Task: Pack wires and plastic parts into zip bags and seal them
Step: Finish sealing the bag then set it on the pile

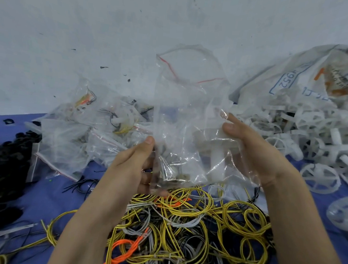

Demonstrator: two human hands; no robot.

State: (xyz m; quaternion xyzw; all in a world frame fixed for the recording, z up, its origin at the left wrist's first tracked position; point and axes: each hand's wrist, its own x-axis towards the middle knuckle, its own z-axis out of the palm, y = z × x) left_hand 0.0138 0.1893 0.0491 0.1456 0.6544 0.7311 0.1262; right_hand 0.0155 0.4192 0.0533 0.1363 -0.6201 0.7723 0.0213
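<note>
A clear zip bag (189, 103) with a red seal line hangs upright between my hands, its mouth gaping at the top. A white plastic part (216, 156) and some small pieces sit in its bottom. My left hand (138, 164) grips the bag's lower left side, thumb in front. My right hand (249, 147) pinches the right side, thumb and fingers curled on the film. Below lies a tangle of yellow, grey, orange and black wires (192, 228).
Filled zip bags (89, 128) are heaped at the left on the blue table (43, 196). Black rings (4, 159) lie far left. White plastic wheels (307, 135) spill from a large printed sack (296, 75) at the right. A pale wall stands behind.
</note>
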